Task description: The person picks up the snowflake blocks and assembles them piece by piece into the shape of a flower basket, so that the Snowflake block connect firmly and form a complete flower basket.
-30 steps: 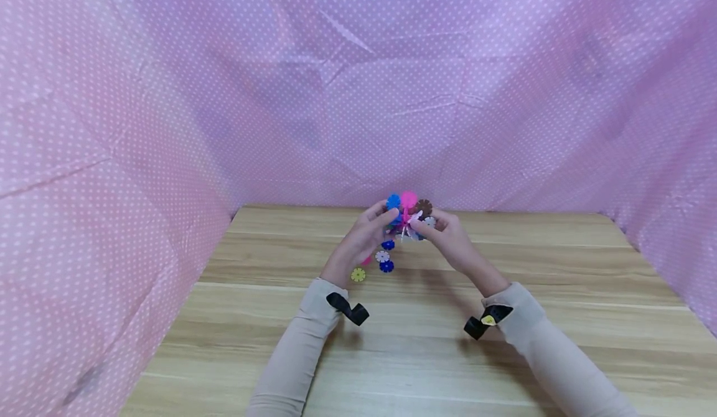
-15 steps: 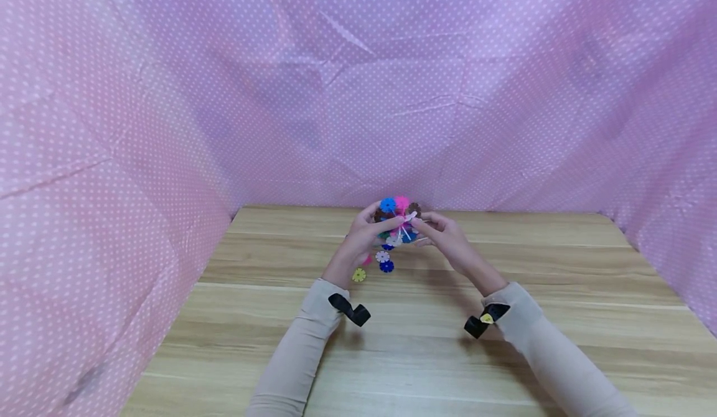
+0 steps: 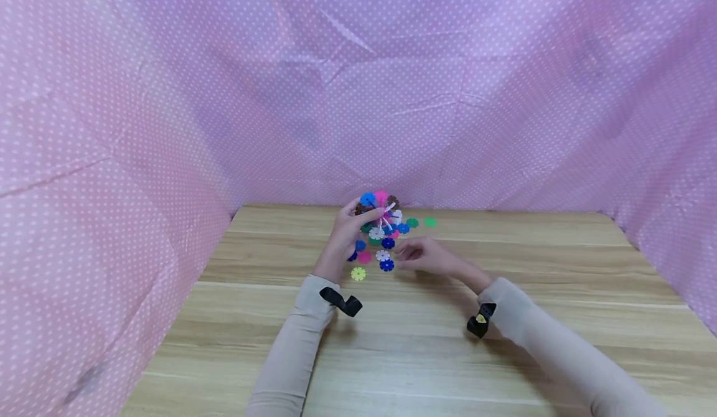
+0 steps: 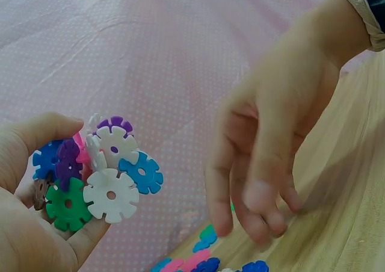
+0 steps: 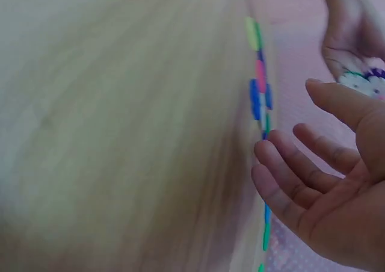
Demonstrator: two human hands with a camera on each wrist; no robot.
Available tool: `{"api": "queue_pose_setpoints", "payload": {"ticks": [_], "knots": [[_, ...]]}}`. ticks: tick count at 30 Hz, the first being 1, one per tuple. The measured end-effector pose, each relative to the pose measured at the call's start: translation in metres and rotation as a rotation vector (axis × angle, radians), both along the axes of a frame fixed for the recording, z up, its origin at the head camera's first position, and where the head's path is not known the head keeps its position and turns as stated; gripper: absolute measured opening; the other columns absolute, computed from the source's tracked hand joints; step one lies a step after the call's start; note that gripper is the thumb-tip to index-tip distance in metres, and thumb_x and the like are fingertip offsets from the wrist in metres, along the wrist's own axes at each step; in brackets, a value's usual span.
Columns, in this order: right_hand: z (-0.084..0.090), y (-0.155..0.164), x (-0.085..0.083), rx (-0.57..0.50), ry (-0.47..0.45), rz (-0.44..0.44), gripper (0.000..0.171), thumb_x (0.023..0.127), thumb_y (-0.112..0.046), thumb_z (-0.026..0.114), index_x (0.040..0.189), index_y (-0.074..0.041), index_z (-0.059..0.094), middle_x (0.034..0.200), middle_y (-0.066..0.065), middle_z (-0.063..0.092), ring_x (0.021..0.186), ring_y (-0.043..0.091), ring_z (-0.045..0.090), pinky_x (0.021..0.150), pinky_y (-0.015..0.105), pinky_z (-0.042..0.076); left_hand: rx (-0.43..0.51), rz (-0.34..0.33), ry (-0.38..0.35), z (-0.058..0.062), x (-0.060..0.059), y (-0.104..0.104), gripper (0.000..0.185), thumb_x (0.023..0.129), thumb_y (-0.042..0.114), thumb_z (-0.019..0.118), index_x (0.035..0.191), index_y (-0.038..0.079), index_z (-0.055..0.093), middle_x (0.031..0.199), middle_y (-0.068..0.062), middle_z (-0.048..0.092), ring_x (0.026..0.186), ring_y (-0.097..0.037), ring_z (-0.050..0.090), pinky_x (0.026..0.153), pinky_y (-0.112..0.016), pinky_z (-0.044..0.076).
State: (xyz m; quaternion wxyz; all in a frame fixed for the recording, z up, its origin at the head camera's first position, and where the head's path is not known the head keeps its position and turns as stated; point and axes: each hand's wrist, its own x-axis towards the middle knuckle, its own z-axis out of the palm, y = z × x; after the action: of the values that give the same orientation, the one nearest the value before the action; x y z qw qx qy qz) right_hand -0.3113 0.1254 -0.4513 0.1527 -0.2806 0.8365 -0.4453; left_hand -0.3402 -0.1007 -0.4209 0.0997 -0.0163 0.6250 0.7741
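Our right hand (image 3: 417, 256) has released the multicoloured cluster of interlocked plastic snowflake discs (image 3: 379, 215) and lowered, fingers relaxed, over the loose plastic discs (image 3: 384, 260). Our left hand (image 3: 347, 233) grips the cluster near the wooden table's (image 3: 426, 355) far edge. The right-wrist view is blurred.

**Where things lie on the table**

The table (image 3: 426, 342) runs forward to a cloth backdrop (image 3: 358, 93), which also closes it in on the left and right. Toward the far edge, near the middle, loose discs (image 3: 383, 258) lie scattered on the tabletop. The left hand (image 3: 347, 233) holds a joined cluster of discs (image 3: 378, 211) above and just behind that scatter. The right hand (image 3: 422, 258) hangs low to the right of the loose discs (just beside them, contact unclear), before and below the cluster.
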Motion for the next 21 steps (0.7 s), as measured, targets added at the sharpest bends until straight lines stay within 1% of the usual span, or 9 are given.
{"api": "queue_pose_setpoints", "payload": {"ticks": [4,7,11,17,21], "knots": [[-0.002,-0.01,-0.001,0.084,0.066,0.042,0.03,0.093,-0.01,0.074,0.118,0.005,0.069,0.099,0.013,0.073,0.089,0.015,0.066,0.077,0.021,0.057,0.015,0.015,-0.007,-0.002,-0.001,0.0,0.052,0.087,0.021,0.082,0.135,0.02,0.062,0.136,-0.009,0.06,0.123,-0.03,0.058,0.106,-0.06,0.047],[0.0,-0.017,-0.001,0.127,0.12,0.042,0.025,0.091,-0.009,0.076,0.111,0.004,0.071,0.09,0.01,0.07,0.08,0.011,0.06,0.071,0.02,0.053,0.018,0.017,-0.003,-0.002,-0.001,0.0,0.052,0.086,0.021,0.083,0.134,0.021,0.063,0.136,-0.006,0.059,0.122,-0.028,0.058,0.105,-0.059,0.048],[0.002,-0.026,0.0,0.19,0.163,-0.021,0.017,0.09,-0.01,0.076,0.099,0.002,0.071,0.082,0.006,0.066,0.072,0.009,0.052,0.063,0.02,0.047,0.019,0.007,0.006,-0.001,0.0,0.002,0.053,0.086,0.019,0.083,0.134,0.021,0.061,0.135,-0.007,0.059,0.119,-0.028,0.061,0.102,-0.055,0.052],[-0.003,-0.04,0.0,0.293,0.169,-0.146,0.024,0.086,-0.024,0.083,0.088,-0.004,0.069,0.072,0.0,0.061,0.063,0.009,0.047,0.057,0.02,0.039,0.0,-0.024,0.019,-0.001,0.003,0.004,0.054,0.088,0.018,0.081,0.135,0.021,0.056,0.135,-0.011,0.058,0.114,-0.028,0.063,0.094,-0.047,0.056],[-0.008,-0.045,-0.001,0.33,0.183,-0.18,0.023,0.084,-0.022,0.083,0.082,-0.006,0.067,0.067,-0.003,0.056,0.06,0.008,0.045,0.054,0.02,0.037,-0.027,-0.036,0.033,-0.002,0.003,0.005,0.052,0.088,0.02,0.08,0.133,0.021,0.055,0.133,-0.011,0.057,0.113,-0.027,0.062,0.094,-0.047,0.055]]}}
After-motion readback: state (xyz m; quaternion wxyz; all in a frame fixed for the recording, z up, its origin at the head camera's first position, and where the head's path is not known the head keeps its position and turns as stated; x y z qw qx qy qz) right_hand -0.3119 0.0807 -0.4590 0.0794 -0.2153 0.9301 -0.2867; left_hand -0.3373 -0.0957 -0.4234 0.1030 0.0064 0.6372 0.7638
